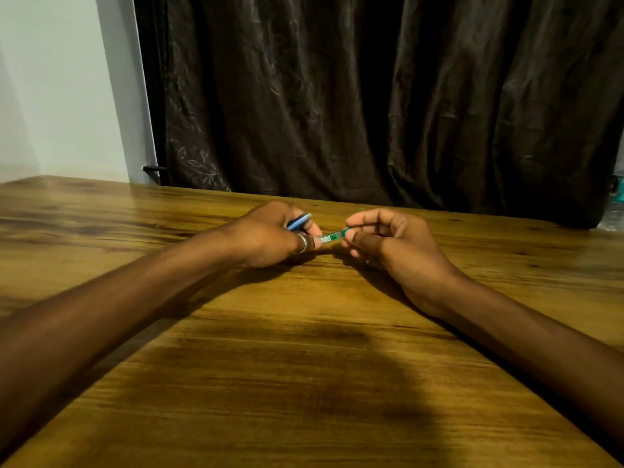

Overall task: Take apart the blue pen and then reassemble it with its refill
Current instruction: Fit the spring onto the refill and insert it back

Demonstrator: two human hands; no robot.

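Both hands meet over the far middle of the wooden table (304, 349), each pinching one end of the blue pen (332, 237), which spans the short gap between them just above the tabletop. The left hand (270, 236) is curled closed, its thumb and forefinger clamped on the pen's near end; a silver ring (303, 244) sits on the thumb right beside the pinch. A second blue piece (299, 221), rounded and smooth, sticks out from the top of that same fist, above and a little behind the pinch point; whether it is the cap or another section of the pen cannot be told. The right hand (388, 243) grips the opposite end between thumb and fingertips, the remaining fingers loosely bent above the grip. Between the two grips a short stretch of the pen shows, clear to greenish with a small printed label, turning blue where it enters the right fingertips. Both forearms rest low, running back from the grips toward the camera. Beyond the hands, past the table's far edge, hangs a dark curtain (371, 96), with a pale wall (60, 79) to its left.
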